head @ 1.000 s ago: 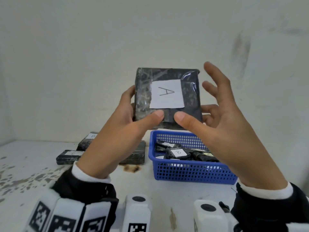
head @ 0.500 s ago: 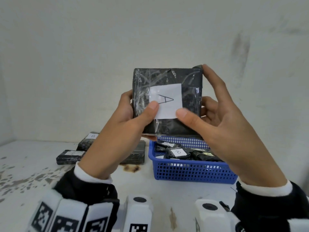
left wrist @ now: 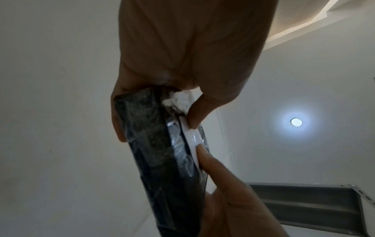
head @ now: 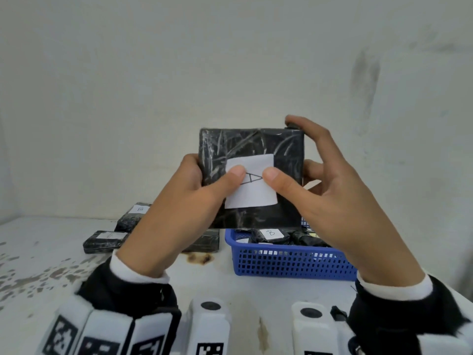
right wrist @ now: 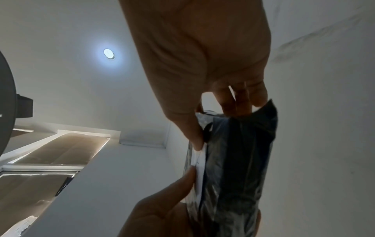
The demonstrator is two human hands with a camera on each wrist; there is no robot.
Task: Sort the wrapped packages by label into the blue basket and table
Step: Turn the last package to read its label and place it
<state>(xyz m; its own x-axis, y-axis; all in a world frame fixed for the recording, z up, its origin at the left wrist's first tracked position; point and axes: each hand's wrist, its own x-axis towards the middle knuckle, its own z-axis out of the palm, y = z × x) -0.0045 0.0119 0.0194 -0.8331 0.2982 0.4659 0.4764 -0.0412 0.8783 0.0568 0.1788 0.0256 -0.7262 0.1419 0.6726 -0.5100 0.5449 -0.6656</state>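
Right now we hold a flat, square package wrapped in crinkled black plastic film (head: pixel 252 160) upright in the air at chest height, its broad face turned toward us and its white paper label (head: pixel 252 193) showing a hand-drawn letter A lying on its side. Our left hand (head: pixel 179 213) grips the package's left edge, thumb pressed on the label; our right hand (head: pixel 332 198) grips the right edge, thumb on the label and a fingertip hooked over the top right corner. Directly below and slightly right of the package sits the blue plastic mesh basket (head: pixel 291 262), already holding small black-wrapped packages, one labelled B (head: pixel 271 233). To the lower left, more black-wrapped packages (head: pixel 102 242) lie on the worn white table (head: pixel 51 265). Neither hand looks clearly nearer either spot, we judge.
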